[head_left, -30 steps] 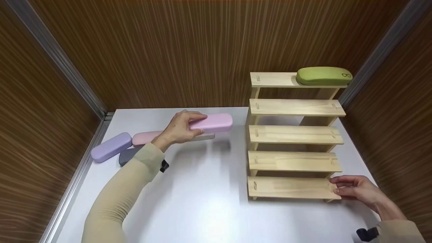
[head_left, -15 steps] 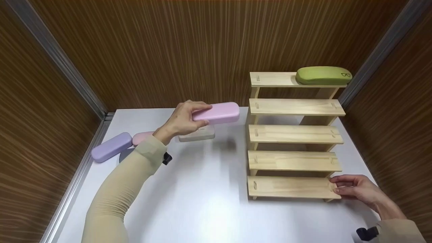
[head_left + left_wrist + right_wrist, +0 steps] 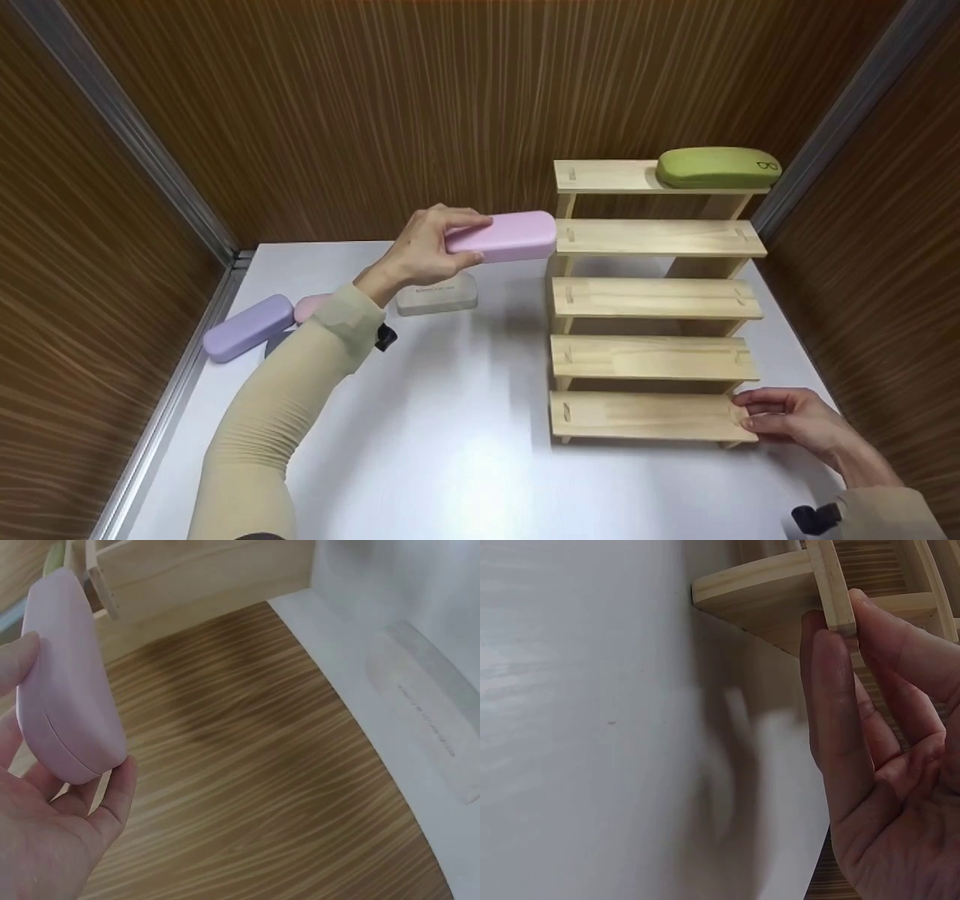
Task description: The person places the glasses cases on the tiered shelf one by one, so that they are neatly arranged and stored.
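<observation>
My left hand (image 3: 427,247) grips the left end of a pink glasses case (image 3: 510,234), held in the air just left of a stepped wooden shelf rack (image 3: 656,298). In the left wrist view the pink case (image 3: 71,682) sits between thumb and fingers, a seam running along its side. At the rack's lowest board, my right hand (image 3: 806,429) pinches the right end. The right wrist view shows the thumb and fingers of that hand (image 3: 892,765) on both faces of the board (image 3: 831,592). A green glasses case (image 3: 718,168) lies on the top board, toward its right.
A pale grey case (image 3: 439,298) lies on the white table (image 3: 450,420) below my left hand. Farther left are a lilac case (image 3: 249,328), another pink case (image 3: 309,306) and a dark case (image 3: 276,342), the last two partly covered by my sleeve. Wood-grain walls (image 3: 375,120) enclose the table.
The left hand has carried the pink case up and to the right, toward the rack, uncovering more of the pale grey case. My right hand stays on the lowest board.
</observation>
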`<state>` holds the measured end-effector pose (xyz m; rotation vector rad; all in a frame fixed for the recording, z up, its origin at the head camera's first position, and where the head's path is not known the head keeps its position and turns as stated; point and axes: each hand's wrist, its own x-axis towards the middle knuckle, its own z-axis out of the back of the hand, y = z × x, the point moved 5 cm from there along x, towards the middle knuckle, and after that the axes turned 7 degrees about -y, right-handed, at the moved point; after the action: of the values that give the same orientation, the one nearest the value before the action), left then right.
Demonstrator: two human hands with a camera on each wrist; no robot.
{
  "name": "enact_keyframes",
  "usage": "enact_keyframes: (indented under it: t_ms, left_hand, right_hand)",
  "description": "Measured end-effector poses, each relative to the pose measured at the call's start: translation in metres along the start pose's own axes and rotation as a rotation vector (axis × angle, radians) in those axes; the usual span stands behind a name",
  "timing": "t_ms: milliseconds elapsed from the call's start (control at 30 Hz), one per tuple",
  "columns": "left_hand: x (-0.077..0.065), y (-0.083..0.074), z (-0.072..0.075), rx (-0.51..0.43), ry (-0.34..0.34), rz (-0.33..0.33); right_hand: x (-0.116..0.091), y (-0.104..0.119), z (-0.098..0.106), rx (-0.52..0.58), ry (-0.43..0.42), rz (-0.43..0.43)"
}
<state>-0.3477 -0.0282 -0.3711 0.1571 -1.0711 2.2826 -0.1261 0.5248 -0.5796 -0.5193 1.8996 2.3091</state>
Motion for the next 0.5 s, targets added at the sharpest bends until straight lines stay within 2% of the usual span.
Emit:
enact_keyframes:
  t_ms: [367,500]
  left_hand:
    - [0.022,-0.027,0.002,-0.008,0.0,-0.065]
    - [0.032,-0.035,0.004,-0.004,0.004,-0.067]
  right_hand:
    - [-0.001,-0.002,-0.002,-0.016,-0.002,-0.023]
    - [-0.002,-0.001,-0.003,-0.021,-0.007,-0.033]
